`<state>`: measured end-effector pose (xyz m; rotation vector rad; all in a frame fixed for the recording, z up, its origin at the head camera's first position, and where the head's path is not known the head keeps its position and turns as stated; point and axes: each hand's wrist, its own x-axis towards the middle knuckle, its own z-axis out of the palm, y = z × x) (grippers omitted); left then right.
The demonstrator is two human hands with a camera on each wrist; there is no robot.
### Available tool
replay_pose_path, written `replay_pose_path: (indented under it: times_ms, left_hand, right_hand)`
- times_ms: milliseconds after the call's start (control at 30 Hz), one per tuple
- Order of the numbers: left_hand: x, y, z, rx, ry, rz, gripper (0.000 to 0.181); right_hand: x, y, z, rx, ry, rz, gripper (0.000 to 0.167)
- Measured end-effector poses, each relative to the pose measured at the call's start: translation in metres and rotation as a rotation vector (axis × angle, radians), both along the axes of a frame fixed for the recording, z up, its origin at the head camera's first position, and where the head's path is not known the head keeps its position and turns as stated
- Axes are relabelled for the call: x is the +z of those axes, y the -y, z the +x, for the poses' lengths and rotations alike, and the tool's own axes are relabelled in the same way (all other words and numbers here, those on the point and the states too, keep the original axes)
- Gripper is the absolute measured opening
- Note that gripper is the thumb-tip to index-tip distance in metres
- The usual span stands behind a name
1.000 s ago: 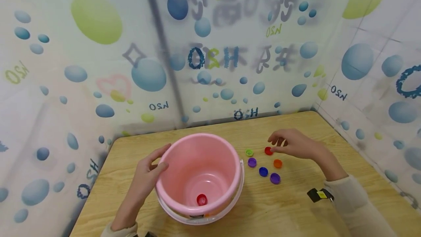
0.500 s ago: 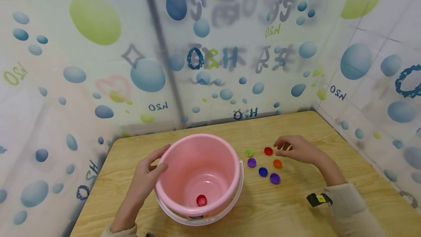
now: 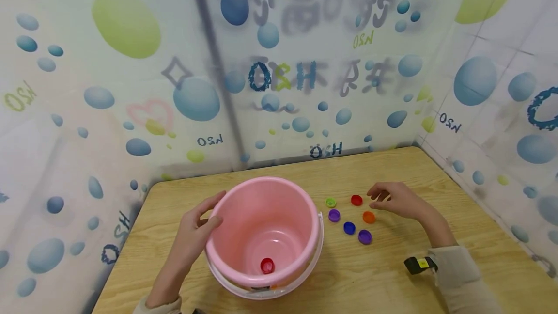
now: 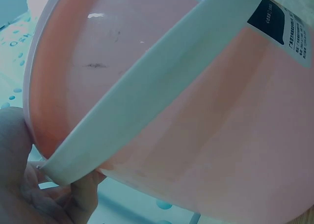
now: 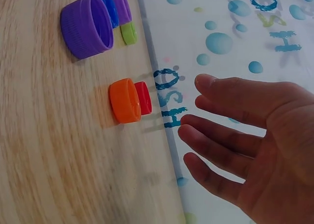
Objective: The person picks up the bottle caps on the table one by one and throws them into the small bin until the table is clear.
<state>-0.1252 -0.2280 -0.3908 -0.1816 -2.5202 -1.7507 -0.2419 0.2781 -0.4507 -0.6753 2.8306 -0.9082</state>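
A pink bucket [image 3: 261,212] stands on the table, with its white handle [image 4: 147,87] hanging down its near side. My left hand [image 3: 197,227] grips the rim at the left, thumb over the edge. Inside, on the bottom, lies a red bottle cap [image 3: 267,265]. My right hand [image 3: 398,200] hovers over the table with loosely bent fingers and holds nothing. Closest to it are another red cap [image 3: 356,200] and an orange cap [image 5: 125,100]. A green cap [image 3: 331,202], a blue cap [image 3: 349,227] and two purple caps, one larger [image 3: 364,237] and one smaller [image 3: 334,215], lie between hand and bucket.
The wooden table [image 3: 383,275] meets a patterned curtain wall [image 3: 279,125] at the back and another patterned wall [image 3: 484,125] at the right. A label [image 4: 282,30] sticks to the bucket's outer side.
My right hand has drawn back to the right, away from the red cap on the table, which stays in place. The left hand and bucket have not moved.
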Motion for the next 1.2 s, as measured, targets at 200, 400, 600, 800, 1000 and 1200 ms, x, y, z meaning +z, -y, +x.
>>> replay_pose_path:
  times_ms: [200,400,600,800,1000,1200]
  left_hand:
    - [0.000,0.000,0.000,-0.001,0.004,-0.003,0.049]
    - [-0.002,0.001,0.000,0.001,0.006,-0.012,0.049]
    - [-0.002,0.001,0.000,0.001,-0.011,-0.010,0.049]
    - [-0.001,0.001,-0.001,-0.001,-0.009,-0.013,0.049]
    - [0.000,0.001,-0.001,0.000,0.003,-0.019,0.049]
    - [0.000,0.001,-0.001,0.002,-0.004,-0.011,0.048]
  right_hand:
    - [-0.006,-0.002,0.000,-0.005,0.013,-0.003,0.030]
    - [-0.014,-0.004,-0.002,-0.006,0.066,-0.002,0.027]
    - [-0.021,-0.005,-0.004,-0.007,0.095,0.001,0.030]
    - [-0.025,-0.005,-0.006,-0.005,0.146,-0.004,0.033]
    - [-0.027,-0.004,-0.006,-0.009,0.178,-0.022,0.034]
    - [-0.027,-0.005,-0.007,-0.011,0.189,-0.022,0.037]
